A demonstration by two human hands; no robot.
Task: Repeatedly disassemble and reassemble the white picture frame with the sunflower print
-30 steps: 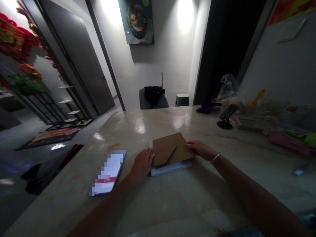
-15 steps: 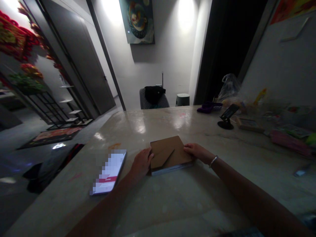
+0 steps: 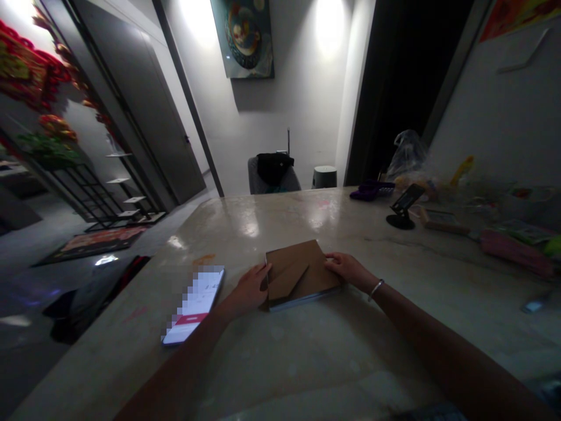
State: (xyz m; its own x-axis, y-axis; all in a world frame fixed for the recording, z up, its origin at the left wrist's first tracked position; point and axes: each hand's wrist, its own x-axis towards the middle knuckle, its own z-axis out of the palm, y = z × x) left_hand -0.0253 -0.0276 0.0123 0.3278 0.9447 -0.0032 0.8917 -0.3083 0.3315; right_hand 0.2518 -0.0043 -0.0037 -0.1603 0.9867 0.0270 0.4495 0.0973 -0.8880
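Note:
A picture frame [image 3: 294, 263] lies face down on the stone-topped table [image 3: 280, 356], its brown backing board upward and a pale edge showing at the near side. A slanted stand flap [image 3: 287, 280] lies across the board, its pointed end toward the right. At the frame's left edge, my left hand [image 3: 253, 285] is closed with fingers and thumb on the border. My right hand [image 3: 348, 269], with a silver bangle at the wrist, pinches the right edge. Fingertips beneath the frame are hidden. Left of my left forearm lies a phone [image 3: 197, 304] with its screen lit.
A black phone stand [image 3: 405, 207] stands at the right, near a purple item [image 3: 370, 191], a flat wooden-edged piece [image 3: 442, 222] and a clear plastic bag [image 3: 407, 155]. Pink cloth-like stuff [image 3: 515, 252] lies further right. Beyond the far edge is a chair [image 3: 274, 175] with a stool [image 3: 325, 175].
My left hand has shifted slightly at the frame's left edge, its fingers and thumb now differently placed. The frame and my right hand have barely moved.

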